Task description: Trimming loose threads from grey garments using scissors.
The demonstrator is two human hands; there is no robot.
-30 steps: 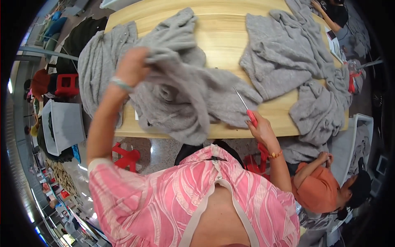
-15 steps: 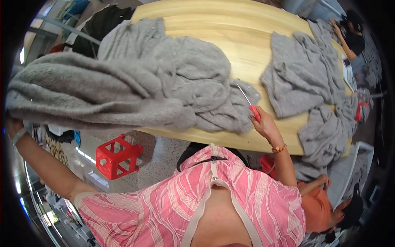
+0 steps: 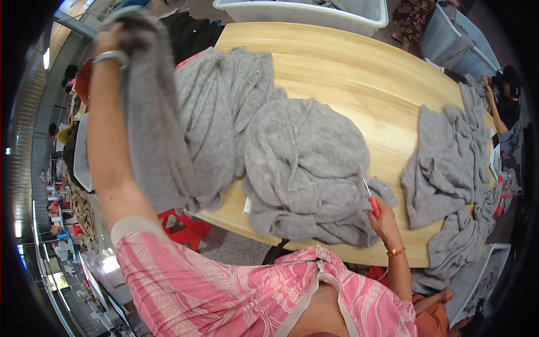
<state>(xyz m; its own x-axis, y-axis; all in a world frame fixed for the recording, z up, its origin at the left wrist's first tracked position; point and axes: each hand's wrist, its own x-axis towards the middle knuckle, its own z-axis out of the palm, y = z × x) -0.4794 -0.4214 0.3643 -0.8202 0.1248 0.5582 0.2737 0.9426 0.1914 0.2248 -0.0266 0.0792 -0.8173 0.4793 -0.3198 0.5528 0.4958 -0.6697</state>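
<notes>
My left hand (image 3: pixel 109 38) is raised at the far left and grips the end of a grey knit garment (image 3: pixel 150 112), blurred at the top. The garment hangs down past my forearm to the table's left edge. Beside it, more grey knitwear (image 3: pixel 213 118) lies in folds, and a rumpled grey garment (image 3: pixel 306 157) spreads over the table in front of me. At that garment's right end is my right hand (image 3: pixel 384 218), closed around a thin-shafted tool (image 3: pixel 373 205) with a red handle. Its slim metal shaft points up and away, over the grey fabric.
Other grey garments (image 3: pixel 441 168) lie along the right side of the wooden table (image 3: pixel 359 73). A red stool (image 3: pixel 188 230) stands below the left edge. Beyond the far edge is a white bin (image 3: pixel 303 12). One person (image 3: pixel 505 101) is at the far right, another (image 3: pixel 432 312) at the lower right.
My left hand has swung up and away, carrying the grey garment from low at the left. The view has shifted left, and my right hand still holds the tool.
</notes>
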